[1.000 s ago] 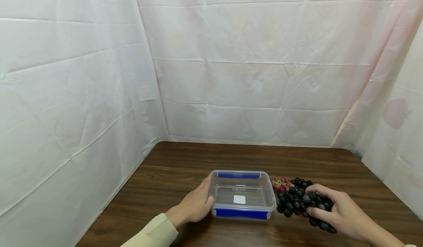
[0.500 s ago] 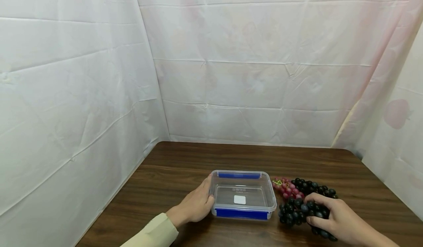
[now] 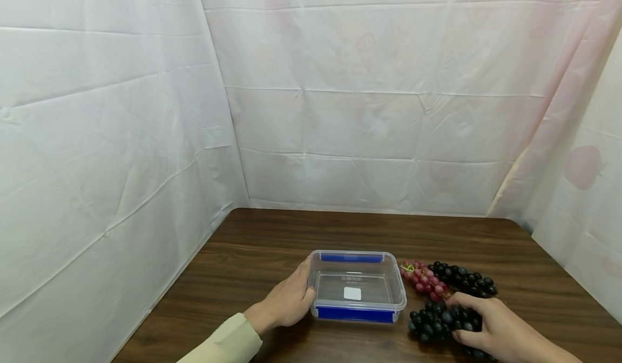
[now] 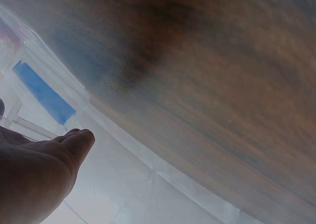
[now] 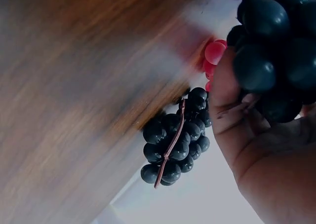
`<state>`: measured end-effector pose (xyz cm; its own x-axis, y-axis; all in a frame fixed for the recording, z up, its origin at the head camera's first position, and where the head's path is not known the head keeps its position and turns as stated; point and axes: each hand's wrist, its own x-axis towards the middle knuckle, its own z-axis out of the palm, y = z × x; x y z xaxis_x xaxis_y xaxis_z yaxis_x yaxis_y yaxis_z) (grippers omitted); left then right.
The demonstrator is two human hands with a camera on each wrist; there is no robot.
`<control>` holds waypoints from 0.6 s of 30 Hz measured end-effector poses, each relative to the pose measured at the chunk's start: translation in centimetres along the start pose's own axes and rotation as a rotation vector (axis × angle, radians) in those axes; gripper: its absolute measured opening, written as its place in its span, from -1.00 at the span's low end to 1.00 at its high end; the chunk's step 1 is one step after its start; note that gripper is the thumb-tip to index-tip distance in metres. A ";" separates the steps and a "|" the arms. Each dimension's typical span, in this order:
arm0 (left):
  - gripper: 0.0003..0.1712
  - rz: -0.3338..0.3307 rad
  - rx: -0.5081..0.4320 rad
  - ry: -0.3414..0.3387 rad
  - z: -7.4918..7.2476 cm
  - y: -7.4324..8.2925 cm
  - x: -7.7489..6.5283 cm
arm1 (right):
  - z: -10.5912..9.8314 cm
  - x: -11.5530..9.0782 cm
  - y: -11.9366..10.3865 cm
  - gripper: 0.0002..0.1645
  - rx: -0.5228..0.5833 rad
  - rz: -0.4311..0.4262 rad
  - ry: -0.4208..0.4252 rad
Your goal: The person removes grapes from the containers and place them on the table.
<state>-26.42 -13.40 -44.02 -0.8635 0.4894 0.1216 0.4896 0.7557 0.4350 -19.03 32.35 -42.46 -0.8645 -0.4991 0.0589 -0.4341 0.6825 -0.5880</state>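
Observation:
A clear plastic food container (image 3: pixel 330 294) with blue latches (image 3: pixel 357 314) stands on the table. My left hand (image 3: pixel 289 301) rests along its left wall, the thumb near the front corner; in the left wrist view the fingers stretch past a blue latch (image 4: pixel 44 93). To the right, my right hand (image 3: pixel 500 325) grips a bunch of black grapes (image 3: pixel 432 320), thumb and fingers around its right part. The right wrist view has these grapes (image 5: pixel 274 51) large against the palm. Behind them lie red grapes (image 3: pixel 423 279) and another black bunch (image 3: pixel 466 279), its stem showing.
The dark wood table (image 3: pixel 272 233) runs back to a white cloth wall (image 3: pixel 359 136). More white cloth (image 3: pixel 121 163) hangs along the left side, and a cloth with a faint fruit print is at the right.
My right hand has drawn the held black grapes toward me, apart from the other bunches. More of the red grapes and rear black bunch shows. Left hand and container have stayed put.

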 end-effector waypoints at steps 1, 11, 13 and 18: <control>-0.18 -0.001 0.000 0.001 0.0 0.0 0.0 | 0.0 0.0 0.1 -0.50 -0.002 0.003 -0.007; -0.18 -0.005 -0.006 -0.003 0.0 -0.1 0.1 | -0.2 -0.1 0.5 -0.33 -0.032 0.079 -0.078; -0.18 -0.006 -0.008 -0.003 0.0 -0.1 0.1 | -0.2 -0.1 0.5 -0.31 -0.027 0.086 -0.081; -0.18 -0.004 -0.001 0.001 0.1 -0.1 0.1 | -0.2 -0.1 0.4 -0.21 -0.033 0.139 -0.084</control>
<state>-26.52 -13.42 -44.14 -0.8655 0.4860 0.1210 0.4862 0.7571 0.4364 -19.17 32.74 -42.55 -0.8932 -0.4406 -0.0899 -0.3210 0.7647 -0.5587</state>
